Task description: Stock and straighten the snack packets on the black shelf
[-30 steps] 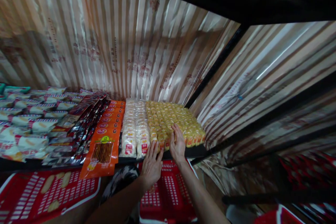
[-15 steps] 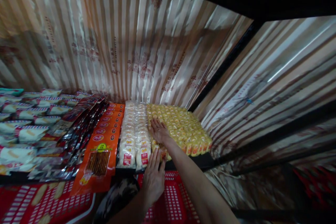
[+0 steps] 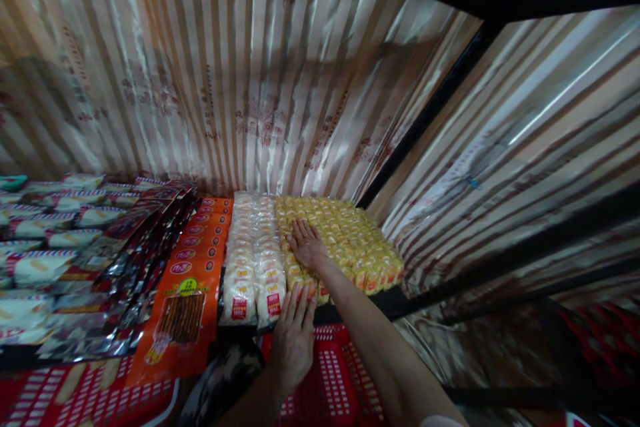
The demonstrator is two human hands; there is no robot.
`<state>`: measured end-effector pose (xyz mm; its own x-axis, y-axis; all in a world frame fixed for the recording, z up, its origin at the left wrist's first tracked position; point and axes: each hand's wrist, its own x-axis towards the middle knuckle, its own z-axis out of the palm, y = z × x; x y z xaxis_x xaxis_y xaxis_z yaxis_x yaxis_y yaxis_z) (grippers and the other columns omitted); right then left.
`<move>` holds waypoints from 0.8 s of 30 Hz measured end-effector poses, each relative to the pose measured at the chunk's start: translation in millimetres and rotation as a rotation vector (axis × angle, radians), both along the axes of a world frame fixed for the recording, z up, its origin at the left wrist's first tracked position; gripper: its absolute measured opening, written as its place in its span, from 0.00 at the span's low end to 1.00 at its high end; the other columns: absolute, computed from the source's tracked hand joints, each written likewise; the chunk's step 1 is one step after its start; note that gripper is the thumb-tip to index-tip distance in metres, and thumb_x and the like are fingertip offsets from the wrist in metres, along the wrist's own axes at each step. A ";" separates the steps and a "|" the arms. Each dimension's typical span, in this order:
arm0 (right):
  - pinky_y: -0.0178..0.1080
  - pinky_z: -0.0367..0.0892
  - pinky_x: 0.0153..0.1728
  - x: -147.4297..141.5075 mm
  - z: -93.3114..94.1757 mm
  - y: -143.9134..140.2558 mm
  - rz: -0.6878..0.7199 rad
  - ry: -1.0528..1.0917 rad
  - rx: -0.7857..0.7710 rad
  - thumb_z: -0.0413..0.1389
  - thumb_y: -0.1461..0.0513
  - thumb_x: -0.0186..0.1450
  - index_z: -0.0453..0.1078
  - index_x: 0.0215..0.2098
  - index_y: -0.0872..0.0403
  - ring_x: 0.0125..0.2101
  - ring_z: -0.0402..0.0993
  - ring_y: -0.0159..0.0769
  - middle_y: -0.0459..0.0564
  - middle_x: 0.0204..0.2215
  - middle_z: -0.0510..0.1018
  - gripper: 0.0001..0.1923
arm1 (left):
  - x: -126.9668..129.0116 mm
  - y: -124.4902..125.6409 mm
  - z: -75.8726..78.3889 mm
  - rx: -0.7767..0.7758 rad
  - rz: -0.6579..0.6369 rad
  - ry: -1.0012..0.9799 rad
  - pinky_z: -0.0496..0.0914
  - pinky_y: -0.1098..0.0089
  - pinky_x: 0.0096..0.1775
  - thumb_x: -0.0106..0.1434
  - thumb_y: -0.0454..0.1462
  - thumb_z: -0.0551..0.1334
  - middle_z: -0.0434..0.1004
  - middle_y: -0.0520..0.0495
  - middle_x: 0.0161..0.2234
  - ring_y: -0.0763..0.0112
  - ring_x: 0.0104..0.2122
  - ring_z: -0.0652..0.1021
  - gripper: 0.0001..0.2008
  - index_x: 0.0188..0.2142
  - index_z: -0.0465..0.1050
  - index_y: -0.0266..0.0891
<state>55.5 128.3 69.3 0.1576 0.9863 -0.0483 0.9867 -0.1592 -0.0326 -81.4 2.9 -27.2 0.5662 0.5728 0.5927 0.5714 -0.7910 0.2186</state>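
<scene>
My right hand (image 3: pixel 309 245) lies flat on top of the rows of small yellow snack packets (image 3: pixel 355 240), fingers stretched and a little apart. Lower down, my left hand (image 3: pixel 293 340) has its fingers straight and its fingertips against the front of the yellow packets at their left end. Neither hand grasps anything. Directly left of the yellow block stand two columns of clear bags with white contents (image 3: pixel 241 287), red labels at the front. What lies beneath my right palm is hidden.
Overlapping orange snack bags (image 3: pixel 183 307), dark shiny packs (image 3: pixel 150 240) and white packets (image 3: pixel 45 267) fill the shelf leftward. Red baskets (image 3: pixel 325 373) sit below the black shelf edge (image 3: pixel 385 303). Striped foil sheeting (image 3: pixel 260 67) and a dark post (image 3: pixel 435 113) stand behind.
My right hand has shifted slightly along the top of the yellow packets and still lies flat. My left hand stays at their front. The view has turned a little.
</scene>
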 end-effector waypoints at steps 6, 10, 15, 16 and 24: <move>0.42 0.32 0.63 -1.6 3.4 2.9 -0.001 0.013 0.021 0.30 0.49 0.68 0.44 0.66 0.60 0.65 0.35 0.36 0.52 0.65 0.47 0.34 | 1.4 -0.2 -3.1 0.020 0.012 -0.003 0.60 0.54 0.57 0.58 0.29 0.51 0.49 0.45 0.64 0.56 0.63 0.52 0.32 0.63 0.50 0.38; 0.43 0.33 0.62 -1.3 9.6 15.1 -0.029 -0.008 0.046 0.31 0.50 0.69 0.43 0.66 0.61 0.65 0.33 0.37 0.53 0.66 0.42 0.33 | 0.6 -1.0 -0.8 0.005 0.010 0.011 0.61 0.54 0.57 0.56 0.28 0.51 0.48 0.45 0.65 0.55 0.63 0.52 0.34 0.63 0.49 0.37; 0.44 0.34 0.62 4.0 8.6 22.8 -0.094 0.018 -0.024 0.29 0.51 0.68 0.43 0.65 0.63 0.65 0.35 0.36 0.54 0.65 0.43 0.33 | -1.0 -2.0 6.3 -0.007 0.004 0.020 0.60 0.54 0.57 0.56 0.28 0.51 0.47 0.47 0.65 0.55 0.63 0.51 0.34 0.63 0.50 0.37; 0.44 0.35 0.62 5.2 7.5 22.5 -0.094 0.023 -0.027 0.29 0.51 0.68 0.42 0.65 0.63 0.65 0.35 0.36 0.54 0.66 0.43 0.33 | -0.9 -2.0 7.0 -0.010 0.001 0.017 0.60 0.54 0.58 0.56 0.28 0.51 0.47 0.47 0.65 0.55 0.63 0.51 0.34 0.63 0.49 0.37; 0.46 0.35 0.62 10.5 6.0 30.6 -0.066 -0.021 0.069 0.31 0.50 0.68 0.44 0.66 0.61 0.65 0.34 0.39 0.53 0.66 0.42 0.34 | 1.8 -2.0 3.6 -0.019 0.005 -0.012 0.61 0.54 0.57 0.55 0.27 0.51 0.48 0.48 0.65 0.56 0.63 0.52 0.37 0.64 0.47 0.39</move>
<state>66.0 158.8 75.3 0.2222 0.9747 0.0237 0.9748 -0.2216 -0.0251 -79.6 0.9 -23.6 0.5557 0.5869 0.5889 0.5729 -0.7836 0.2404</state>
